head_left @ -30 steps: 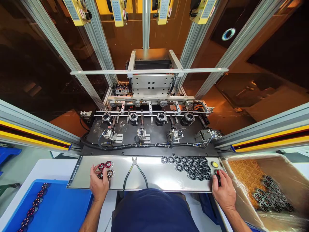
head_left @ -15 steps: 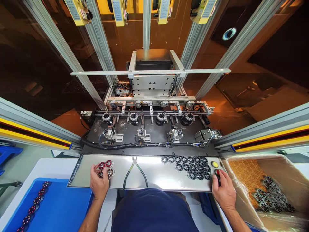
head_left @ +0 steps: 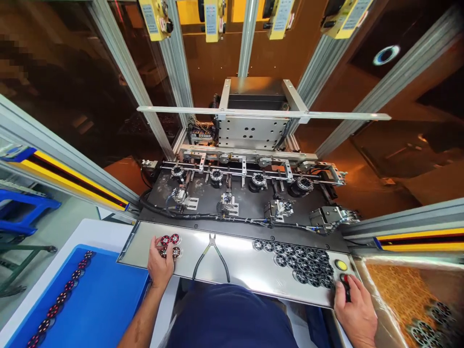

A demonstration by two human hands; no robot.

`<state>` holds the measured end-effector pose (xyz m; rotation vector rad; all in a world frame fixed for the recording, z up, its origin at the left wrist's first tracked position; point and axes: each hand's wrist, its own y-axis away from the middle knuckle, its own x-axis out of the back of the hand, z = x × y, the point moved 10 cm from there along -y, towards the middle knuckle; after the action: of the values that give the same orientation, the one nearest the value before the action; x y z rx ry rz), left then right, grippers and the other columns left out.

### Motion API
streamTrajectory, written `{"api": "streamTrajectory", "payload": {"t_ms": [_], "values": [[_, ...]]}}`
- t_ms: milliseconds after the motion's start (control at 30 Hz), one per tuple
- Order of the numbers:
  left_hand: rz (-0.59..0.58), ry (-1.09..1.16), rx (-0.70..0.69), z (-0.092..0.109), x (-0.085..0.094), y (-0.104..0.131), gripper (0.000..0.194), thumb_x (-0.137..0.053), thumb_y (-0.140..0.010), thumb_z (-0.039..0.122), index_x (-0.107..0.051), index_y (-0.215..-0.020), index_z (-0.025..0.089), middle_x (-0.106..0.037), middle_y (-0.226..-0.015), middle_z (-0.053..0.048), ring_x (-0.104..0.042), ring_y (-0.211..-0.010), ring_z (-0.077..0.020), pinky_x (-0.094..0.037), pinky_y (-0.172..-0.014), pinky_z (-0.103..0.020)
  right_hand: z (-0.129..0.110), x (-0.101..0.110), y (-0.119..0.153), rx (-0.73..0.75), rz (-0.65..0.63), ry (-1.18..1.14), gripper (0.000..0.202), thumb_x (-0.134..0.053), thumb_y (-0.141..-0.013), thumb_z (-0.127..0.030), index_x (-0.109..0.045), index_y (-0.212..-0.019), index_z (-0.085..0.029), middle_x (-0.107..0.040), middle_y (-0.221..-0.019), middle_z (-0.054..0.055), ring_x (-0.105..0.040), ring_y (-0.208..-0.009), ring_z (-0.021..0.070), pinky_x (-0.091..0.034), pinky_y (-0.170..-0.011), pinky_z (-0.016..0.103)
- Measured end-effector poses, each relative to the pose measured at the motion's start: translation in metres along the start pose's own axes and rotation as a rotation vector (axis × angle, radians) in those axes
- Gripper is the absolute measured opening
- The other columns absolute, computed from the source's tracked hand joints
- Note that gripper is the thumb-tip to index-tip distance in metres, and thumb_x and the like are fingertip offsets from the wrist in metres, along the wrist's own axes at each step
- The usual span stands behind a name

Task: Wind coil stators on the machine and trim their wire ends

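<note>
My left hand (head_left: 160, 266) rests at the left of the metal shelf (head_left: 242, 263), its thumb and fingers curved around a small group of red-and-black round parts (head_left: 175, 239). My right hand (head_left: 355, 307) is at the shelf's right end, fingers curled over the control buttons, where a red button (head_left: 345, 279) shows beside the fingertips. A yellow button (head_left: 340, 265) sits just behind it. Pliers (head_left: 212, 244) with dark green handles lie spread between the hands. Many black-and-silver round parts (head_left: 304, 263) are laid out left of my right hand.
Behind the shelf stands a machine with several round fixtures (head_left: 257, 181) on a dark plate (head_left: 203, 193). A blue tray (head_left: 105, 299) with a row of parts is at left. A plastic-lined box (head_left: 369, 275) with loose parts is at right.
The view has turned, so the scene appears shifted right and slightly tilted. Both hands keep about the same places on the shelf, and more of the blue tray shows.
</note>
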<state>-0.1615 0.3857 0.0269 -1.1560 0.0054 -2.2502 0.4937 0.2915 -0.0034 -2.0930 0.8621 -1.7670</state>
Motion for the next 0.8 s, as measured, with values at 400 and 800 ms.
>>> {"api": "streamTrajectory", "payload": {"t_ms": [400,800], "values": [[0.011,0.003,-0.017,-0.003,-0.001,0.001,0.063,-0.055,-0.092,0.047,-0.04,-0.143,0.013,-0.067,-0.125,-0.017,-0.068,-0.096,-0.0284,-0.052,-0.09,-0.045,-0.004,0.0,-0.003,0.102,0.026,0.095,0.052,-0.046,-0.092,-0.04,-0.063,-0.123,-0.001,-0.068,-0.111,0.023,-0.067,-0.1,0.0378,-0.055,-0.089,0.048],[0.009,-0.006,-0.025,-0.002,-0.001,0.001,0.063,-0.054,-0.092,0.049,-0.042,-0.142,0.013,-0.067,-0.124,-0.018,-0.068,-0.1,-0.0305,-0.052,-0.092,-0.047,-0.013,0.004,-0.007,0.199,-0.014,0.101,0.054,-0.04,-0.092,-0.042,-0.066,-0.112,0.001,-0.066,-0.104,0.026,-0.064,-0.107,0.043,-0.054,-0.092,0.053]]}}
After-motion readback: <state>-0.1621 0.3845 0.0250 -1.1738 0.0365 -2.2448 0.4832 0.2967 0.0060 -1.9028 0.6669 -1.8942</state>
